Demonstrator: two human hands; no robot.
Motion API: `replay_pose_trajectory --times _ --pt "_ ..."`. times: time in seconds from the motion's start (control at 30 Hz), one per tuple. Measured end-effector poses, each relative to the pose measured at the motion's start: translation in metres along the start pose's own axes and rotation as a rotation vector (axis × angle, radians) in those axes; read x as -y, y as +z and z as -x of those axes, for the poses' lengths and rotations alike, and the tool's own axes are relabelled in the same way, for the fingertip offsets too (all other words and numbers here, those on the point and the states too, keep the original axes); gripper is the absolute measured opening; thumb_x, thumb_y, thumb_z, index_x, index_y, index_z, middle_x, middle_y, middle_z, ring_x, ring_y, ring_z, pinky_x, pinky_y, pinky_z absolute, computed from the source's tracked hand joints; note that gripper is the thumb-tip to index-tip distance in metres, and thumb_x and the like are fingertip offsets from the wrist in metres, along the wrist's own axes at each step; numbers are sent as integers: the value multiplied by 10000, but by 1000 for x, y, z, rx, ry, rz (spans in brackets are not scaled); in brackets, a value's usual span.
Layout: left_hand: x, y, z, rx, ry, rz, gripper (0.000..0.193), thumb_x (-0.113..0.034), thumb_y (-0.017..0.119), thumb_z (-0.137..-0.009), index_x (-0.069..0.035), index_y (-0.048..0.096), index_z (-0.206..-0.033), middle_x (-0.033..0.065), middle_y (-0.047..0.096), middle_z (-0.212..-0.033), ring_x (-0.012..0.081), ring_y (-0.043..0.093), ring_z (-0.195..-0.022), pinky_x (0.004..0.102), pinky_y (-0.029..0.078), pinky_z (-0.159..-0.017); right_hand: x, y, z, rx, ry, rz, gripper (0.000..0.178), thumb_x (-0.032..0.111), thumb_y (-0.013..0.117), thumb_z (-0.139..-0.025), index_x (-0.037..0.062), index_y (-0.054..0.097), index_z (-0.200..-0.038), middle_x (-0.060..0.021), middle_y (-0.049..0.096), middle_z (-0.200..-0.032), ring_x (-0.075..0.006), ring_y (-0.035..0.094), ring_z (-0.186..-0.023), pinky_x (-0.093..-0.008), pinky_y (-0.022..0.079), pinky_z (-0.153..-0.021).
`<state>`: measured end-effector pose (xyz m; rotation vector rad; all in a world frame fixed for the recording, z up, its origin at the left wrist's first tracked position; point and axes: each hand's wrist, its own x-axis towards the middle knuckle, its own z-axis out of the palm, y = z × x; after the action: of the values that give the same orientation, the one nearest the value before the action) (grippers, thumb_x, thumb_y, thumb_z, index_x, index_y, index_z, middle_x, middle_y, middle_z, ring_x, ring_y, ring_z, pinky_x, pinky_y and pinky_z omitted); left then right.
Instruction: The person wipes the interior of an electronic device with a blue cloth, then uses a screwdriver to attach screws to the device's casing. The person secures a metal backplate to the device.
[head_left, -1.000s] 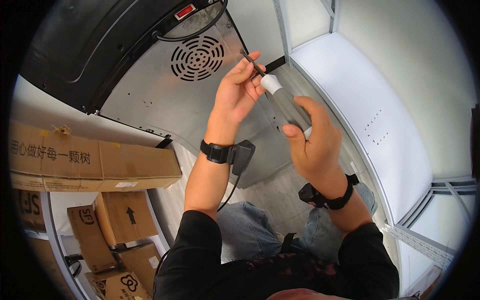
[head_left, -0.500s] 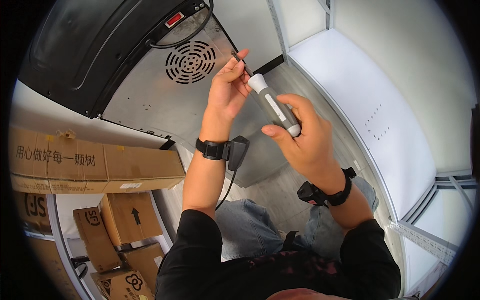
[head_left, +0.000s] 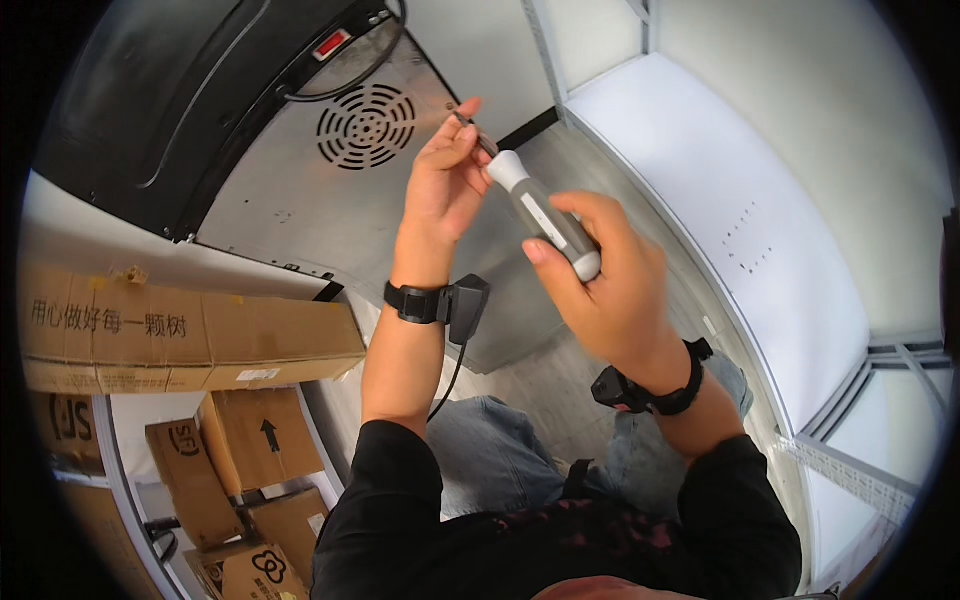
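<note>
A screwdriver [head_left: 545, 218] with a grey-and-white handle slants across the view, its tip toward the upper left. Fingers of my left hand [head_left: 440, 190] pinch its thin shaft near the tip. My right hand [head_left: 610, 275] holds the rear of the handle between thumb and fingers; some fingers are hidden behind it. Close to the tip is the edge of a bare metal panel [head_left: 280, 215] with a round slotted vent [head_left: 366, 127]. My left fingers partly hide where the tip ends, so I cannot tell whether it touches a screw.
Above the panel are a black housing [head_left: 130, 110], a red switch [head_left: 332, 44] and a looped black cable [head_left: 385, 65]. A long carton [head_left: 200, 330] lies at left, over a shelf holding several cardboard boxes [head_left: 262, 440]. White shelving [head_left: 720, 240] curves along the right.
The appliance and my left hand appear slightly farther left in view. My right hand has shifted a little on the handle, and the screwdriver stays between both hands.
</note>
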<state>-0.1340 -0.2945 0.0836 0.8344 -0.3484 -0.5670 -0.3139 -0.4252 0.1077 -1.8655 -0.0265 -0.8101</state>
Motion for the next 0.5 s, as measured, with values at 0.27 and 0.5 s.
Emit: replay_pose_trajectory --times 0.27,0.5 --pt "70 42 -29 37 -37 25 77 -91 562 -931 -70 576 -1004 39 601 -823 140 582 -719 274 494 -627 -35 -108 -28 165 338 113 313 278 624 -865 43 555 -1061 -106 586 -629 -246 567 -556 -356 422 -543" --pt "247 127 -82 135 -303 -404 176 -93 594 -911 -43 554 -1074 38 604 -896 129 586 -796 271 480 -684 -154 -238 50 -8 716 181 282 278 662 -854 34 625 -991 -24 559 -666 -109 478 -518 -260 364 -488"
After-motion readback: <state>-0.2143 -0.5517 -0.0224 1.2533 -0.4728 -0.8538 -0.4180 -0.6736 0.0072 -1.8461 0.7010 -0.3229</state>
